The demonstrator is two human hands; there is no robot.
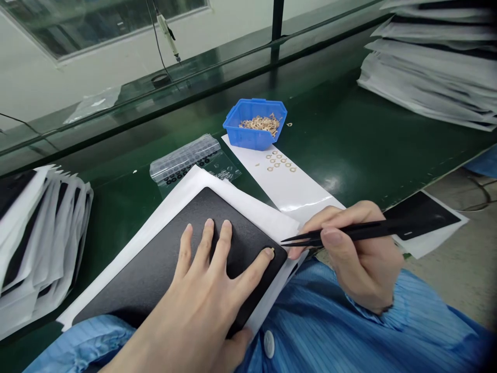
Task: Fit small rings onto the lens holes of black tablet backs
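My left hand (215, 282) lies spread over a flat black panel (155, 254), its index fingertip pressing near the panel's right corner. A tiny pale bit shows at that fingertip, too small to make out. Under the panel is a sheet of white wrapping (248, 199). Black tweezers (361, 229) are gripped in my right hand (357, 248), their tips pointing left just above the panel's corner. The tips look slightly apart, with nothing visible between them. Beyond my hands, several small ring-shaped pieces (277, 163) lie on a white strip of paper (295, 186).
A blue bin (250, 135) of small tan pieces stands on the green bench (326, 124). Beside it lies a clear plastic bag (186, 158) with black rings. Wrapped panels are stacked at left (46, 233) and far right (427, 72). An electric screwdriver (166, 33) hangs at the back.
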